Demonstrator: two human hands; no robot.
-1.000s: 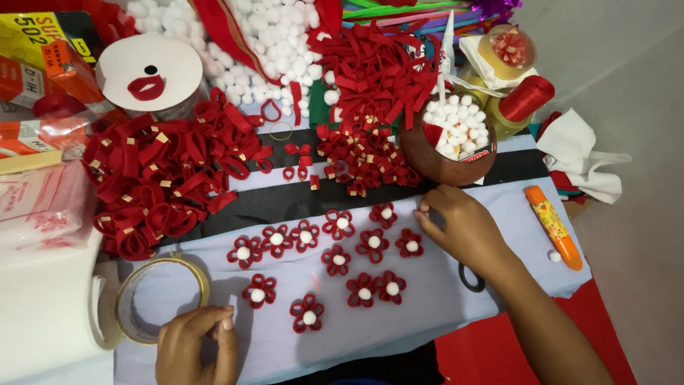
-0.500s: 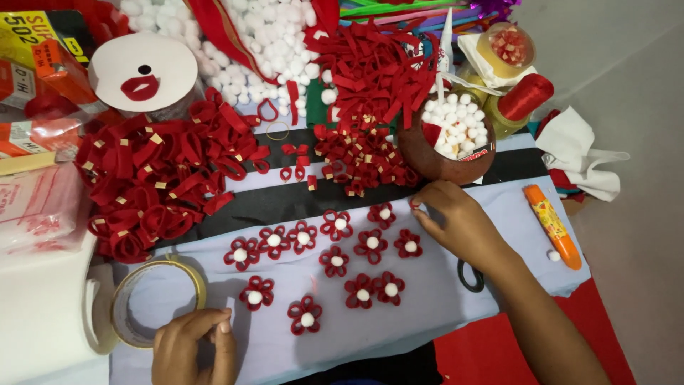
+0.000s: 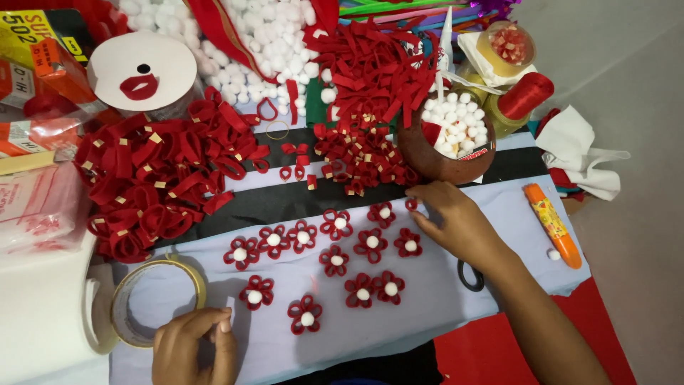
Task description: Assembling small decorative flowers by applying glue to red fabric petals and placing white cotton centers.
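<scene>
Little has moved since 1 s ago: right hand [image 3: 456, 221] still rests by the flowers [image 3: 335, 260], fingers loosely spread, gripping nothing; left hand [image 3: 192, 349] stays curled beside the tape roll [image 3: 153, 303], maybe pinching sth small, can't tell. Flowers lie in rows on pale cloth [image 3: 442, 299] over the desk, w/ bowl [image 3: 445, 146] of pom-poms close, prob. for easy reach.
</scene>
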